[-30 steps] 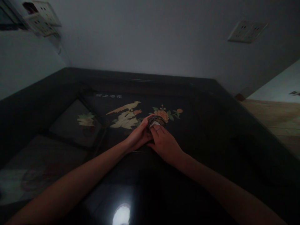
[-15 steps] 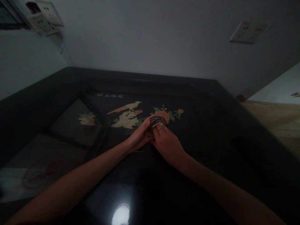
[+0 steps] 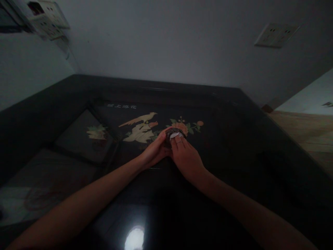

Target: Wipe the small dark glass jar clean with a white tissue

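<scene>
On the dark glossy tabletop (image 3: pixel 223 152), my left hand (image 3: pixel 156 149) is wrapped round the left side of a small dark round object with a patterned rim (image 3: pixel 169 131). I cannot make out its exact kind in the dim light. A crumpled white tissue (image 3: pixel 174 135) lies under the fingers of my right hand (image 3: pixel 188 159), pressed to the object's near upper side. A ring shows on one right finger. Both hands meet in front of the object and hide its lower part.
Inlaid in the tabletop are a pale bird (image 3: pixel 142 119) and a pink flower (image 3: pixel 179 127). A grey wall (image 3: pixel 161 41) rises behind the table, with a socket plate (image 3: pixel 277 34) at right and more sockets (image 3: pixel 48 26) at left. Wooden floor (image 3: pixel 307 128) shows on the right.
My right fingers and the tissue have shifted slightly up over the round object, and more of the tissue shows. My left hand keeps its hold in nearly the same place.
</scene>
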